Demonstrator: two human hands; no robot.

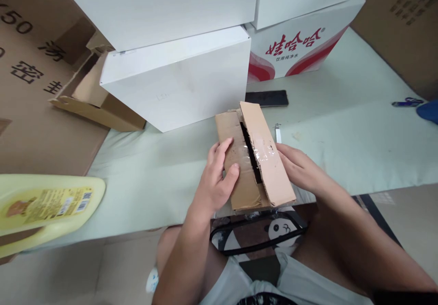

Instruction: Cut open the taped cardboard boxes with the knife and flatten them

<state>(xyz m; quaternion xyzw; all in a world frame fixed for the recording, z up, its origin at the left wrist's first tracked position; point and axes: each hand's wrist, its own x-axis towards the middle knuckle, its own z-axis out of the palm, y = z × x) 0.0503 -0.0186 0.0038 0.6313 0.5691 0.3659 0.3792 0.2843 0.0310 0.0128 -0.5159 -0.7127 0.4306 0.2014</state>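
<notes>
A small brown cardboard box [270,168] sits at the front edge of the cloth-covered surface, its top flaps slightly parted along a dark gap. Bits of clear tape cling to the torn flap edges. My left hand [217,177] grips the box's left side, with the thumb and fingers over the left flap. Against the right side presses my right hand [297,165], its fingertips partly hidden behind the raised right flap. Just beyond that hand lies a small white-handled tool [278,134], whose kind I cannot make out. What is inside the box is hidden.
Behind the box lie a black phone [268,98] and white cartons [181,83], stacked. An open cardboard carton [119,113] stands back left. A yellow jug [51,204] is at the left edge, scissors [407,102] at the right. Pale green cloth [342,149] covers the surface.
</notes>
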